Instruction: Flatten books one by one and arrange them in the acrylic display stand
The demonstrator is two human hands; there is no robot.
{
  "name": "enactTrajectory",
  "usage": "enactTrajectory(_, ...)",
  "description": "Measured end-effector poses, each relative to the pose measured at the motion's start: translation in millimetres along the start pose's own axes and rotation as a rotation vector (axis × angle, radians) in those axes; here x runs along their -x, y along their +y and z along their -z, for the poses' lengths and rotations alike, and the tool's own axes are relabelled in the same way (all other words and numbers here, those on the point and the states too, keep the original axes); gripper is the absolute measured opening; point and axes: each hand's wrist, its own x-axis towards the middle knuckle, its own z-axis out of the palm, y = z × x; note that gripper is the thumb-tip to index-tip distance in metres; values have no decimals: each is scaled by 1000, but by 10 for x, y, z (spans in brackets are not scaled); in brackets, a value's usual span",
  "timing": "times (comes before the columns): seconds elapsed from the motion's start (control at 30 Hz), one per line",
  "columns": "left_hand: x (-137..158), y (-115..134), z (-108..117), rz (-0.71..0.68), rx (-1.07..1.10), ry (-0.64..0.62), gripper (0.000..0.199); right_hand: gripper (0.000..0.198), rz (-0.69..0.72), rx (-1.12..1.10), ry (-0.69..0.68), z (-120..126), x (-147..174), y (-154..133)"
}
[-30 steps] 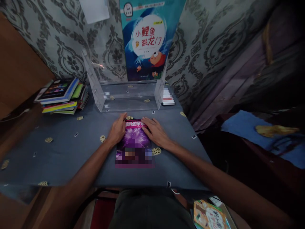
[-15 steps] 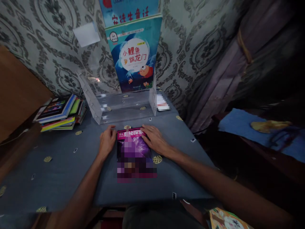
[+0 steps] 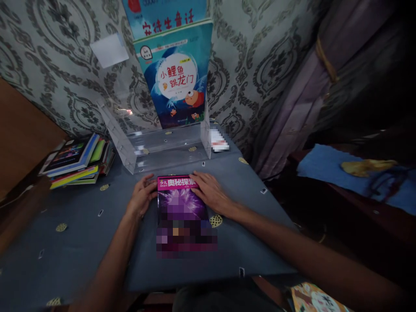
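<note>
A purple and pink book with Chinese lettering faces up on the cloth-covered table; its lower part is pixelated. My left hand is at the book's left edge, with curled fingertips touching it near the top. My right hand grips the upper right corner, with its fingers lying over the cover and its thumb hidden. Behind the book stands a clear acrylic rack. Beyond the rack, a blue picture book with an orange fish stands upright in front of another blue book.
A stack of books lies at the table's left, beside a brown panel. A small white item sits right of the rack. On the right are a tied curtain and a blue cloth. An orange book shows below the table edge.
My left fingers have come in against the book's left edge. The book looks slightly larger and nearer. My right hand keeps its place on the corner. The view has shifted a little.
</note>
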Motion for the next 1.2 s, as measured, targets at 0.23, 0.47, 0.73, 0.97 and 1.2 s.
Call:
enactTrajectory(0.23,32,-72,-68,133,48,-259,30,55,-49,-106,15,10,12,16)
enactTrajectory(0.47,34,-54,-133,61,248,-186,25,75,-333,-848,73,60,-11,-34)
enactTrajectory(0.73,33,-85,-164,66,392,-54,24,38,-576,-1678,-240,286,-22,-360)
enactTrajectory(0.97,131,-25,-260,108,382,-31,30,37,-586,-1714,-186,257,-30,-345)
enactTrajectory(1.2,211,-120,-365,171,320,67,32,39,-562,-1652,-123,213,-20,-316)
